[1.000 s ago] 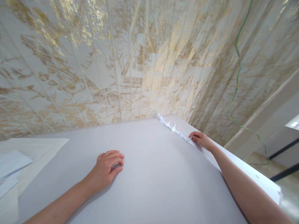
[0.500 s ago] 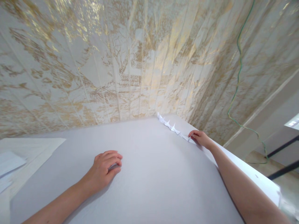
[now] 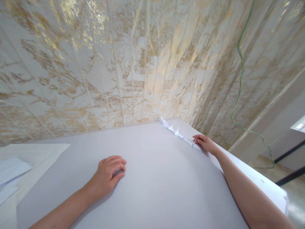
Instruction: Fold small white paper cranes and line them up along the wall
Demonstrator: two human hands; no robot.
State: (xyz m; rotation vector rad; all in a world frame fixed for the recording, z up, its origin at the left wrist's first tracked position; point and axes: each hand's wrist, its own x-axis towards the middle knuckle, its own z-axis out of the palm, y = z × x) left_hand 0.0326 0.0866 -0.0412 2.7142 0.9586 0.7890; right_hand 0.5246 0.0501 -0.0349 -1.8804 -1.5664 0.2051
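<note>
A row of white folded-paper figures, which look like origami cranes (image 3: pixel 176 131), runs slantwise along the table's far right side. At its near end is my right hand (image 3: pixel 204 143), its fingers loosely parted around and just above the last folded paper (image 3: pixel 195 145); whether a fingertip still touches it is hard to see. My left hand (image 3: pixel 111 174) rests on the white table (image 3: pixel 154 178), left of the middle. Its fingers are bent softly, with a gap between them and the thumb, and nothing is in it.
Sheets of white paper (image 3: pixel 14 170) lie on a larger cream sheet (image 3: pixel 51 151) at the table's left. Behind the table rises a gold-patterned wall (image 3: pixel 133 70). A green cord (image 3: pixel 240 79) hangs down at the right, near dark metal bars (image 3: pixel 290 151).
My right hand's fingers have loosened from the last paper figure, which now sits in line with the others. The left hand stays resting on the table; the view has shifted slightly.
</note>
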